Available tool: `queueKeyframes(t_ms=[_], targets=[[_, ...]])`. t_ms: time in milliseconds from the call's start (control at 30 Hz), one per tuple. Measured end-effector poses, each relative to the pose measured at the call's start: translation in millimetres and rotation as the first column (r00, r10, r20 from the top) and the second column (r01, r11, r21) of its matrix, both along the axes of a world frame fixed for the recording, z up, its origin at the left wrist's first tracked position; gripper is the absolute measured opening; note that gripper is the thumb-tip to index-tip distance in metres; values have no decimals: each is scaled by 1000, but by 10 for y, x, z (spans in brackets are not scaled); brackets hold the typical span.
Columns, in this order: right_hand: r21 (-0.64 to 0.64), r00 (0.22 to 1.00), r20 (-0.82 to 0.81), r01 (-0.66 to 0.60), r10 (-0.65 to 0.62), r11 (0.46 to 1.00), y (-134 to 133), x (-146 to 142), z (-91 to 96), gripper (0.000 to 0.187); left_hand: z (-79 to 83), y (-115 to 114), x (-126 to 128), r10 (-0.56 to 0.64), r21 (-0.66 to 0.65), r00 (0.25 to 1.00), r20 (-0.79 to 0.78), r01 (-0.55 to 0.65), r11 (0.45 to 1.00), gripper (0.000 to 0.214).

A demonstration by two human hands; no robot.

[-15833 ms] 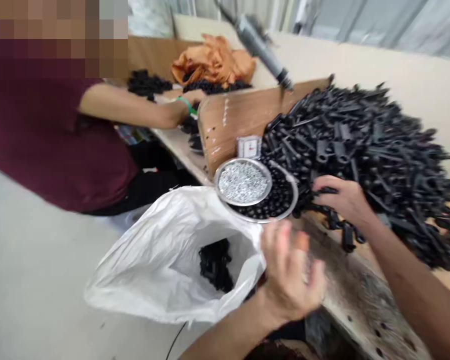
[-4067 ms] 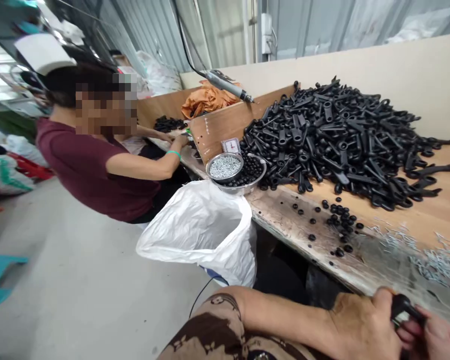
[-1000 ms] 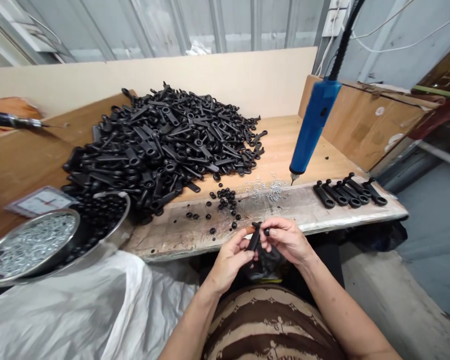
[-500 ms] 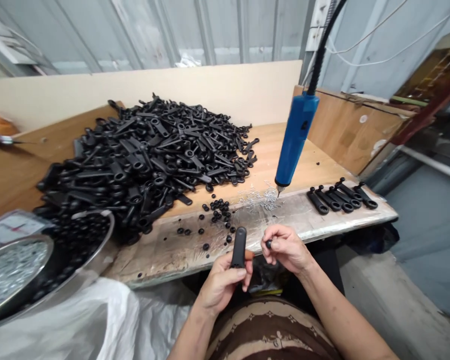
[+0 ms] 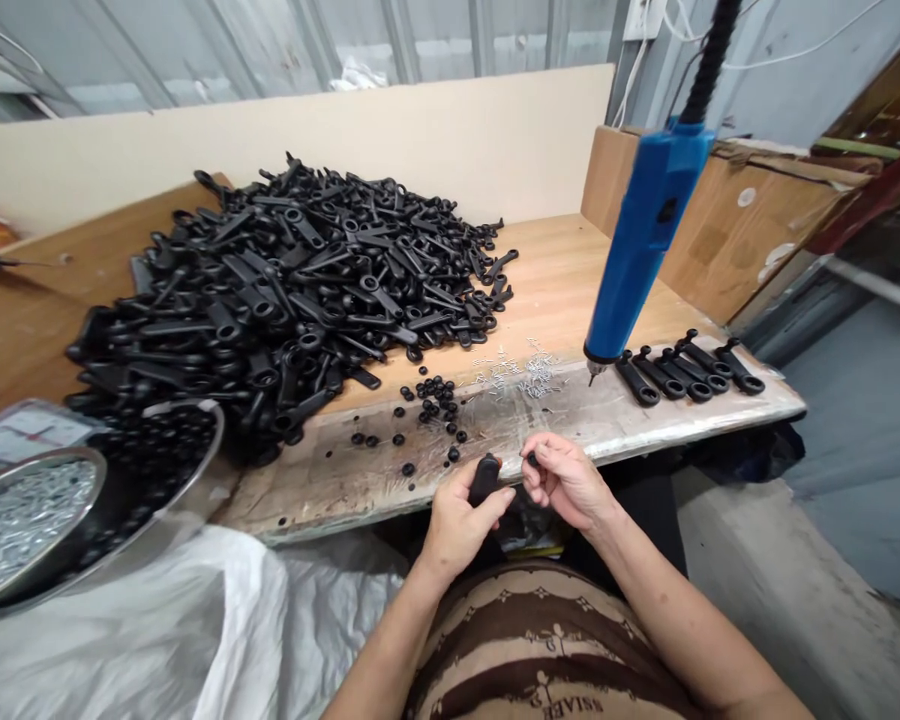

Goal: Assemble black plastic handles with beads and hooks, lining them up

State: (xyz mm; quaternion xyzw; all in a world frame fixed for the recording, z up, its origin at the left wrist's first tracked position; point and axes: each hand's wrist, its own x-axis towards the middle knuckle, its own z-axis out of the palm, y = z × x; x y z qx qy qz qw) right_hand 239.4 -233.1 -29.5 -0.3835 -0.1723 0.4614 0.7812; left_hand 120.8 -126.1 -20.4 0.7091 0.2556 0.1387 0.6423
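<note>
Left hand (image 5: 457, 520) fingers wrapped around a black plastic handle (image 5: 484, 478) at the desk's (image 5: 330, 480) near edge, right hand (image 5: 566, 480) fingers pinching a small black ring (image 5: 532, 460) just beside it, loose rings (image 5: 435, 395) and screws (image 5: 521, 372) beyond, blue electric screwdriver (image 5: 641, 240) hanging right, handle pile (image 5: 292, 290) far left.

The only lettering I can make out is on the brown patterned garment (image 5: 540, 640) over my lap: pale capitals near its lower edge, seemingly "SIAEB", warped and uncertain. A small white card (image 5: 15, 432) at the left bears red marks I cannot read.
</note>
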Motion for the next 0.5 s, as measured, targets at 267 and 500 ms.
queueKeyframes(t_ms=[267,500], targets=[[-22,1000,-1,-3,3,1000,33,-108,-11,15,-4,-14,-55,-163,261,985,62,141,955,32],[2,994,25,-103,103,995,14,-91,54,20,-124,46,-58,-156,185,982,108,134,973,55]])
